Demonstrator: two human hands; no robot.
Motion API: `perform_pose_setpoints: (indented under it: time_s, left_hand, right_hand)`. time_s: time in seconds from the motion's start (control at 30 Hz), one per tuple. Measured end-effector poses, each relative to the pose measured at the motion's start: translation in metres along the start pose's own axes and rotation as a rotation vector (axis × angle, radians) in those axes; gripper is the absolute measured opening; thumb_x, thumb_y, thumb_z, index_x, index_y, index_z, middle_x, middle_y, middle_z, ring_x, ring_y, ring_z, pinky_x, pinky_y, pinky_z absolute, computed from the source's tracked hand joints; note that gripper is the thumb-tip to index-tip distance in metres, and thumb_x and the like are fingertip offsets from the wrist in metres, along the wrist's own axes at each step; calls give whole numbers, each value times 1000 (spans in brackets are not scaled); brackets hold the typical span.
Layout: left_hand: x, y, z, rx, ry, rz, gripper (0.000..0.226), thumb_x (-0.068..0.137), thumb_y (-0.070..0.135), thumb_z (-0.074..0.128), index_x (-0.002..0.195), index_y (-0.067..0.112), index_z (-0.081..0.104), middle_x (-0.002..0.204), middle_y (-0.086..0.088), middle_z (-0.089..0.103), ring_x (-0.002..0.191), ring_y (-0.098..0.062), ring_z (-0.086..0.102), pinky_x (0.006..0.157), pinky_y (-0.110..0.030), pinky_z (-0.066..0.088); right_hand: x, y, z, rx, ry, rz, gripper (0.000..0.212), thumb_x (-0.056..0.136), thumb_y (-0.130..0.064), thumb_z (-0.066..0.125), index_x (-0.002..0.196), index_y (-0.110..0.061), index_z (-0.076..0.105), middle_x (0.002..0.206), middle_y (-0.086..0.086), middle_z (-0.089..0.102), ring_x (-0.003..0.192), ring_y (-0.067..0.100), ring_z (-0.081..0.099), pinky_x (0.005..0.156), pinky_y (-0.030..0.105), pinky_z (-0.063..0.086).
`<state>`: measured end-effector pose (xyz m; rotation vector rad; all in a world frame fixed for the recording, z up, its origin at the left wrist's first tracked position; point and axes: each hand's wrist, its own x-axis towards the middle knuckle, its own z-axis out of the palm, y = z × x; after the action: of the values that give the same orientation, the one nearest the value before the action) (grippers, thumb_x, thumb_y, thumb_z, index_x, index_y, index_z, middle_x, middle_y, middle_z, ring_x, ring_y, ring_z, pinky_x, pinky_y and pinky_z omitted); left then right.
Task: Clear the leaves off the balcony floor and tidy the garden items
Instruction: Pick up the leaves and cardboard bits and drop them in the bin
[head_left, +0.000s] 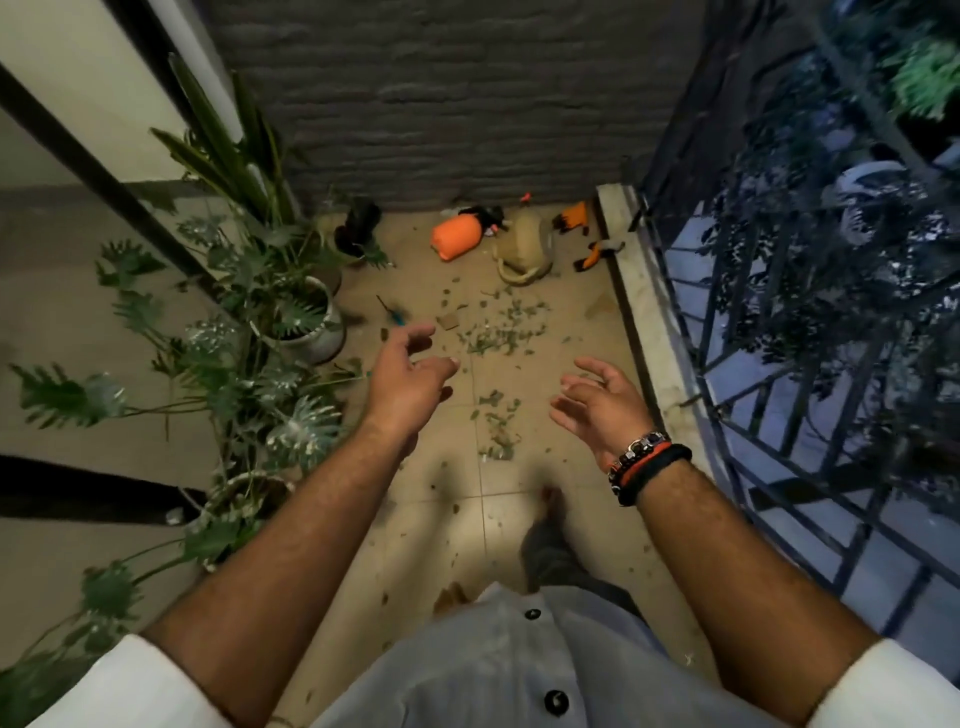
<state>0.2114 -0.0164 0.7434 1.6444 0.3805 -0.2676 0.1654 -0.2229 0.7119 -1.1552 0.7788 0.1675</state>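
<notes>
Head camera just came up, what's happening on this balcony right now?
A person stands on the balcony with both hands out in front, holding nothing. The left hand and right hand hover open above scattered leaves on the floor tiles. An orange sprayer, a tan bag and gloves lie by the far wall.

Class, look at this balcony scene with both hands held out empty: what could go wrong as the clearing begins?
1. A bare foot steps among scattered leaves, so a slip or prick seems possible.
2. A small blue-handled tool lies beside the leaves and might be grabbed blindly.
3. The left hand is near the potted plant and may brush its fronds.
</notes>
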Motion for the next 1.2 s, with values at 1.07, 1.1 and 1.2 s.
perform_pose_setpoints:
  time_s: [1.07, 1.1, 1.2]
  left_hand:
    - [464, -120, 181, 351, -86, -410, 33, 87, 5, 65, 100, 34, 58, 112, 10, 62, 101, -16, 61, 91, -45, 55]
    - [486, -144, 196, 354, -108, -405, 33, 88, 5, 65, 101, 34, 58, 113, 8, 61, 101, -17, 61, 91, -45, 55]
    - [554, -223, 234, 296, -100, -446, 33, 89, 2, 65, 105, 30, 58, 112, 3, 61, 101, -22, 62, 85, -41, 55]
  right_hand:
    - [522, -38, -50, -66, 322, 250, 45, 88, 12, 53, 124, -15, 49, 98, 19, 62, 78, 26, 55, 74, 39, 46]
    - [557, -21, -59, -42, 342, 264, 44, 89, 11, 52, 123, -16, 48, 98, 18, 61, 76, 26, 54, 70, 37, 46]
    - [660, 27, -85, -45, 379, 301, 42, 93, 4, 51, 125, -22, 48, 93, 12, 60, 81, 30, 56, 72, 39, 48]
